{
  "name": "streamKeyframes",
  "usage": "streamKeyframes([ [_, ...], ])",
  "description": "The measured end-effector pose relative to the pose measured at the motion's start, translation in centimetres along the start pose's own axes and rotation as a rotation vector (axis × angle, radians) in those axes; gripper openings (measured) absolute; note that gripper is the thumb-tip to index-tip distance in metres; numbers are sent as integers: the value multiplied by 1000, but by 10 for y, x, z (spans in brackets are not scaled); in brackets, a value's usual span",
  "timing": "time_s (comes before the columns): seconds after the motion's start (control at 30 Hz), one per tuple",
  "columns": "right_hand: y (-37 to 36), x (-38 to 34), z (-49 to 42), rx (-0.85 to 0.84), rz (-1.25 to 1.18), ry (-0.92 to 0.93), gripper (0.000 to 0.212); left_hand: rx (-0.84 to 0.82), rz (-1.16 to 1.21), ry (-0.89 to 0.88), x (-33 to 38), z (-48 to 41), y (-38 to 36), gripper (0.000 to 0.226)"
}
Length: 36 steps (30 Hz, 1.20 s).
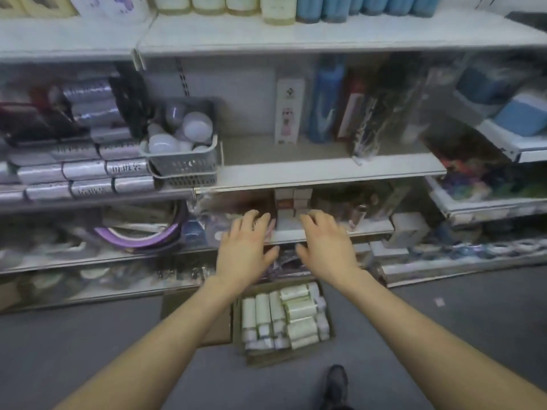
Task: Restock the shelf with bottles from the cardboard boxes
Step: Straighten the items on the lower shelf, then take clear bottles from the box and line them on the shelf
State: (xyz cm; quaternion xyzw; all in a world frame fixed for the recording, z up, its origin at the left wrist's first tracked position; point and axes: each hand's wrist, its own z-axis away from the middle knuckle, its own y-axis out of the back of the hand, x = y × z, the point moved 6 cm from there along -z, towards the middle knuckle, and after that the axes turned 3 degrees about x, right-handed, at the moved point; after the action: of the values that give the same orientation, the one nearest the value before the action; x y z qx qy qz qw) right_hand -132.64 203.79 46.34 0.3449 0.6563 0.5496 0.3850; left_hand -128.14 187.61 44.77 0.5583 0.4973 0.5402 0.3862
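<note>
An open cardboard box (240, 327) stands on the floor in front of the shelving, filled with several pale green-white bottles (297, 309) lying on their sides. My left hand (245, 247) and my right hand (325, 241) reach forward side by side above the box, at the height of a lower shelf edge (367, 230). The fingers of both hands are spread and relaxed, and neither hand holds anything. The middle shelf (296, 170) has a bare stretch on its left half. Cream and blue bottles (278, 8) line the top shelf.
A grey basket of light bulbs (183, 143) sits left of the bare stretch. A tall blue bottle (325, 102) and flat packages stand to its right. Silver packs (83, 170) fill the left shelves. My shoe (336, 386) is on the grey floor.
</note>
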Motion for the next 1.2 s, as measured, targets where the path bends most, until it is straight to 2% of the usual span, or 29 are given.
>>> streamKeyframes([
  [0.13,-66,36,19,-116,-8,-8,60,-85,-15,55,13,13,-65,82],
  [0.4,-230,120,82,-478,-97,-37,68,-457,52,292,19,68,-236,74],
  [0.6,-341,161,108,-640,-103,-60,69,-533,61,396,-10,103,-337,73],
  [0.8,-446,176,119,-672,-118,-116,69,-606,51,319,-32,107,-442,79],
  [1.0,-549,192,124,-702,-176,-222,70,-599,71,229,-45,96,-543,79],
  [1.2,-625,214,134,-679,-227,-317,67,-587,-11,31,-47,73,-627,77],
])
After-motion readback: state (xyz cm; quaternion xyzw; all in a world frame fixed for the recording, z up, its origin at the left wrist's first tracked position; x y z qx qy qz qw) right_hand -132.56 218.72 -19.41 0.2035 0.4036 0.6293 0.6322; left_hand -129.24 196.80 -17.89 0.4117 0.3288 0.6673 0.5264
